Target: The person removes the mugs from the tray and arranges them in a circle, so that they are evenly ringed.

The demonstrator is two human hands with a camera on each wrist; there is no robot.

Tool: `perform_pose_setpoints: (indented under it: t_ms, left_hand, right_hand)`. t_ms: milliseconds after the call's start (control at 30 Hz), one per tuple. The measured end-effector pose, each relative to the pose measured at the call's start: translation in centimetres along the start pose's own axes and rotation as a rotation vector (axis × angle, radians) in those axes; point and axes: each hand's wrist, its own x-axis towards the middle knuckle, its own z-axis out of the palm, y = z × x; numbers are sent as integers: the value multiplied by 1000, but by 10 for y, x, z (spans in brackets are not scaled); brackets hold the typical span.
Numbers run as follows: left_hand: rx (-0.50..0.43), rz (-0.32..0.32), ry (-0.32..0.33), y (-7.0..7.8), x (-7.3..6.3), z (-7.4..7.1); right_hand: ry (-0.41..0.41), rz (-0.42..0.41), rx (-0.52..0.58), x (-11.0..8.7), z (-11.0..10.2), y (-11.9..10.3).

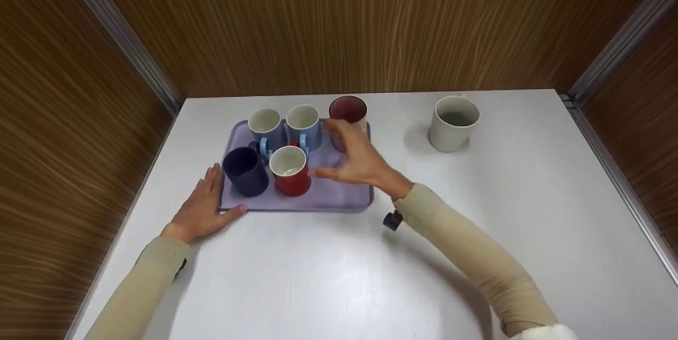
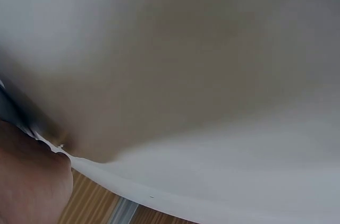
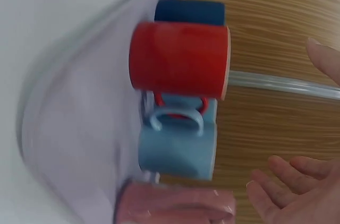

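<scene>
On a lilac tray (image 1: 339,199) stand several mugs. A red mug (image 1: 294,184) and a dark blue mug (image 1: 249,178) are at the front. Two light blue mugs, one at left (image 1: 270,136) and one at centre (image 1: 312,139), stand behind. A pink mug (image 3: 175,203) with a dark red inside is at the back right, partly covered by a hand in the head view. My right hand (image 1: 355,157) hovers over the tray's right part, thumb and fingers spread, holding nothing. My left hand (image 1: 204,210) lies against the tray's left front corner, its fingers straight.
A white mug (image 1: 450,128) stands on the white table (image 1: 318,271), right of the tray. Wood-grain panels (image 1: 339,27) rise at the back and both sides. Mostly blurred sleeve and table fill the left wrist view.
</scene>
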Motion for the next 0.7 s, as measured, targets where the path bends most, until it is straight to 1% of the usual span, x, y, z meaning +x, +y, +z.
perform_pose_setpoints:
  t_ms: [100, 200, 300, 433, 533, 700]
  left_hand:
    - [0, 6, 11, 0, 0, 2]
    - [5, 5, 9, 1, 0, 2]
    - [12, 1, -1, 1, 2, 1]
    - [4, 0, -1, 2, 2, 0]
    - [-1, 1, 9, 3, 1, 0]
    - [-10, 5, 21, 3, -1, 1]
  right_hand:
    - [11, -1, 33, 2, 16, 4]
    - [34, 11, 54, 3, 32, 11]
    - [48, 46, 95, 5, 45, 17]
    - [45, 117, 134, 8, 57, 20]
    - [37, 139, 122, 10, 65, 20]
    - [26, 142, 111, 14, 77, 18]
